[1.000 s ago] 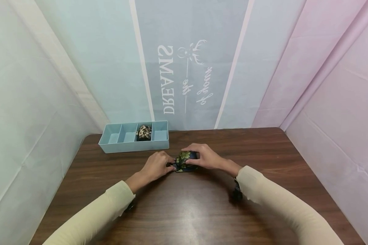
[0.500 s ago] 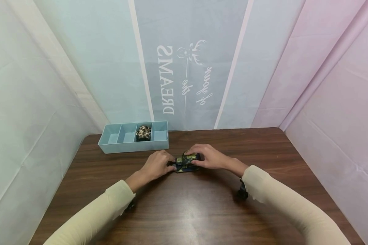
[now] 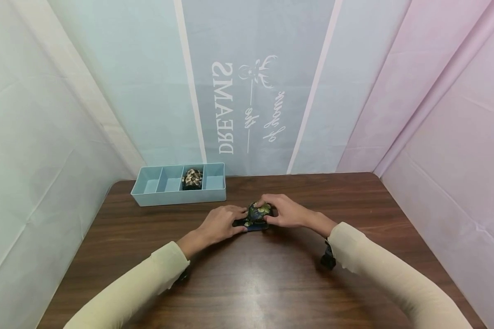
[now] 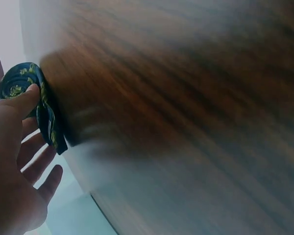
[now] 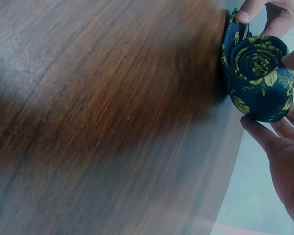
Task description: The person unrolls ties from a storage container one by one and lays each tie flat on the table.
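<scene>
A dark blue necktie with yellow-green flowers lies on the table, most of it wound into a coil. Its spiral edge shows in both wrist views, with a short flat length of the necktie leaving the coil along the tabletop. My right hand grips the coil from the right, thumb on the near side and fingers over the top. From the left, my left hand holds the flat end between thumb and fingers. In the left wrist view, the left thumb lies across the near edge; part of the necktie is hidden behind the hands.
A light blue divided box stands at the back left of the brown wooden table. One compartment holds a rolled black necktie with a cream pattern. Printed cloth hangs behind the table, with pale cloth at both sides.
The coil has turned and shifted slightly right under my right hand, leaving less of it flat. My left hand has slid right, closer to the coil. The box stays put.
</scene>
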A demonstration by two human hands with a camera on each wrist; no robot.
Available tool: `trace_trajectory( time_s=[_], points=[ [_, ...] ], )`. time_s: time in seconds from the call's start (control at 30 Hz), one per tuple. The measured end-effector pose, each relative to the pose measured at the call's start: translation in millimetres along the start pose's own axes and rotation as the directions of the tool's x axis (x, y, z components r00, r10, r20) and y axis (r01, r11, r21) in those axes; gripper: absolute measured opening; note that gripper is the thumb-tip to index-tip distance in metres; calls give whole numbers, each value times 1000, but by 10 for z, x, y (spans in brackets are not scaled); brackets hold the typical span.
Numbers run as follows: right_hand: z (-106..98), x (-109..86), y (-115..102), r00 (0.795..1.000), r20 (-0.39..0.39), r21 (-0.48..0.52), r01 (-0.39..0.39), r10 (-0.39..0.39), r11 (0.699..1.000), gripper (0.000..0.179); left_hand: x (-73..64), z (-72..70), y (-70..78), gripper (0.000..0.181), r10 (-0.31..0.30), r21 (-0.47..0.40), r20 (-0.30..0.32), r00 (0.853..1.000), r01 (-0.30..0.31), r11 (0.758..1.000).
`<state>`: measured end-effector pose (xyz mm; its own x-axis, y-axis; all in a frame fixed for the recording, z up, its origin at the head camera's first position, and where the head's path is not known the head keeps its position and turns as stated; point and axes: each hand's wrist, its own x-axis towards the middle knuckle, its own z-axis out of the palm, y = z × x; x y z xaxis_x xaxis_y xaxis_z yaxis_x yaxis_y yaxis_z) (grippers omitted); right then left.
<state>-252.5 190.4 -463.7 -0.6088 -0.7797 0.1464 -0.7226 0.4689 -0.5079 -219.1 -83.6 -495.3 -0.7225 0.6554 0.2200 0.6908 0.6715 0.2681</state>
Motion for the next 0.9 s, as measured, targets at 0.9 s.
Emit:
trace_trajectory(
  time_s=[0.9],
  points=[
    [-7, -49, -8, 985, -168, -133, -63, 40, 989, 34, 36, 47, 12, 38, 7, -83, 81, 997, 0, 997]
  ],
)
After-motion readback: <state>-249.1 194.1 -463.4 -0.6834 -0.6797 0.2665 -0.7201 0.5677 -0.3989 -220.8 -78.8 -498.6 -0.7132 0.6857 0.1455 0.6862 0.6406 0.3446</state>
